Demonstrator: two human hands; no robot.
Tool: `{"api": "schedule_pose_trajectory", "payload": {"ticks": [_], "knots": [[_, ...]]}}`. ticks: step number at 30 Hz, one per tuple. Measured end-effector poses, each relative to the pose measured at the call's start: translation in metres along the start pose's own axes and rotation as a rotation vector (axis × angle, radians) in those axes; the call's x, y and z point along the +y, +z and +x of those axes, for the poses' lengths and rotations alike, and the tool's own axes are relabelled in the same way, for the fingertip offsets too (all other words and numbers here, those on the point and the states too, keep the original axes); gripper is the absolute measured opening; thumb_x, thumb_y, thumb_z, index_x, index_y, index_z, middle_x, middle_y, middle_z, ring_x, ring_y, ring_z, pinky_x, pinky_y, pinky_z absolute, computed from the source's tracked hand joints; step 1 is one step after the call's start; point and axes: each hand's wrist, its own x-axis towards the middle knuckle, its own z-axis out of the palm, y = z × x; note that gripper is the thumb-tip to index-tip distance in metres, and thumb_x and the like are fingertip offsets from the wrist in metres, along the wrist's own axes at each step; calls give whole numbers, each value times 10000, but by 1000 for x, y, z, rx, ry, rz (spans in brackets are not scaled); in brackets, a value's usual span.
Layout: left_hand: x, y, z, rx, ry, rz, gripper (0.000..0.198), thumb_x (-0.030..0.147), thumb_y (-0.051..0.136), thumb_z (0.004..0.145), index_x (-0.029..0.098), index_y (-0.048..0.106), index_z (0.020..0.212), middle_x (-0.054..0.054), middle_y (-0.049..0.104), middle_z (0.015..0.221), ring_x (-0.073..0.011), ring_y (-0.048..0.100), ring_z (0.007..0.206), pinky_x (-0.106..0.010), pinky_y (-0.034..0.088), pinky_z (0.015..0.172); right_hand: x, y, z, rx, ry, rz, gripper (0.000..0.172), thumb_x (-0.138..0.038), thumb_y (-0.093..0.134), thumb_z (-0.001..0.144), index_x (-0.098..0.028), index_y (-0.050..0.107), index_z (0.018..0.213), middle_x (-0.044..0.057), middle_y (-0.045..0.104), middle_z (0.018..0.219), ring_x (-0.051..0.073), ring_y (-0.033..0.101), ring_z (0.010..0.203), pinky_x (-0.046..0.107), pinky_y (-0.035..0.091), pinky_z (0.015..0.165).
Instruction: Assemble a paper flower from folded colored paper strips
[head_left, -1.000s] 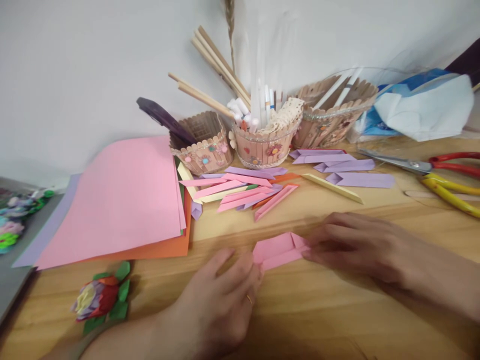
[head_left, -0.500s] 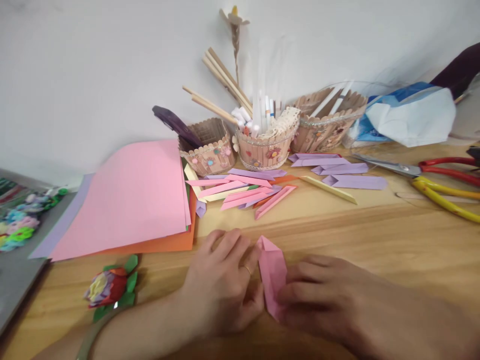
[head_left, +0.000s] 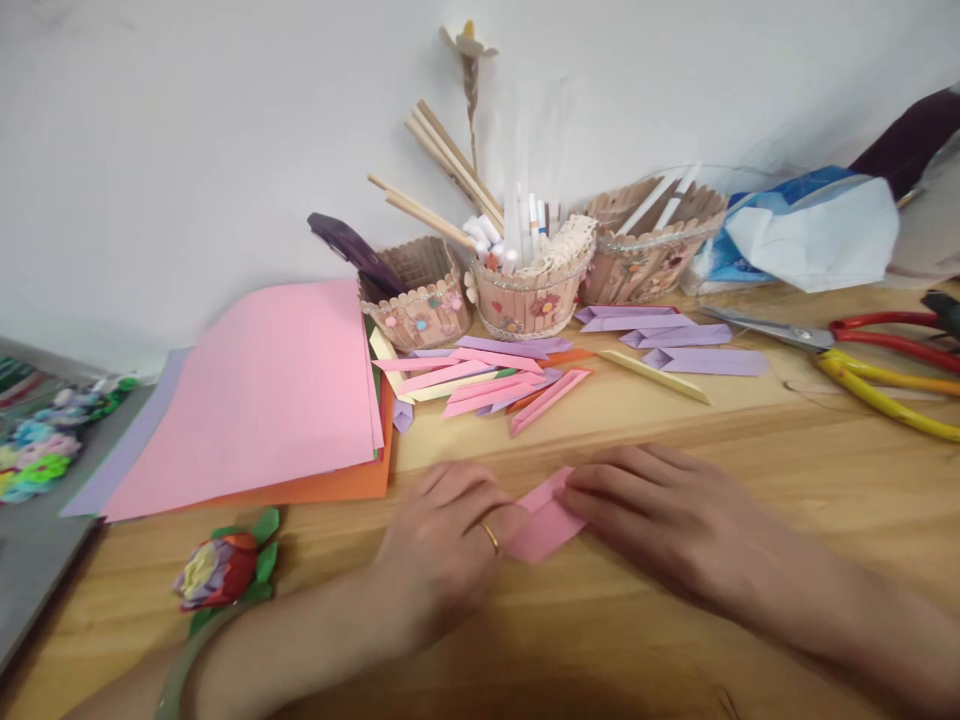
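On the near middle of the surface (head_left: 750, 470), the right hand (head_left: 660, 510) is pressing its fingers flat and together onto a partly folded pink paper (head_left: 544, 522) while the left hand (head_left: 442, 545) is covering its left end, grip hidden, with more creasing seemingly remaining.

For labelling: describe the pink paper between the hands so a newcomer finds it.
On the wooden table, beside the pink sheet stack, the left hand and right hand meet. The small pink folded piece lies between them, touched by both. Unlike the pink strips heaped farther back, it lies alone and is broader.
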Motion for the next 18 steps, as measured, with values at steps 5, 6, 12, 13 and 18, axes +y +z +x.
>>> {"api": "schedule_pose_trajectory", "payload": {"ticks": [5,6,12,13,18], "knots": [[0,0,4,-8,-58,26,114,116,498,821,150,589,761,-20,658,706,-156,568,777,-293,472,704,-1,-4,-4,36,20,-93,404,-116,204,946,-109,582,1089,108,675,917,199,598,827,359,517,689],[-1,0,4,-2,-48,35,121,104,496,820,151,587,756,-16,661,707,-154,570,780,-292,470,707,0,-2,-5,46,26,-81,398,-121,206,947,-107,574,1098,108,672,917,195,597,825,352,512,698],[1,-2,4,-60,-80,-25,52,130,562,767,166,598,758,-7,678,783,-169,570,851,-330,461,776,3,4,-6,50,185,133,236,-182,393,914,-157,627,899,80,633,845,186,568,775,330,478,674],[3,-4,4,-77,-99,-33,46,135,573,749,170,603,755,-11,678,794,-179,567,874,-342,460,790,4,4,-6,36,204,179,224,-183,409,908,-165,630,878,75,627,841,180,564,767,323,474,666],[8,-8,4,-88,-151,-30,31,181,612,724,200,633,738,-11,683,865,-226,542,965,-393,455,827,10,4,-6,34,225,332,189,-177,445,893,-178,633,877,75,620,880,167,560,796,307,466,691]]}}
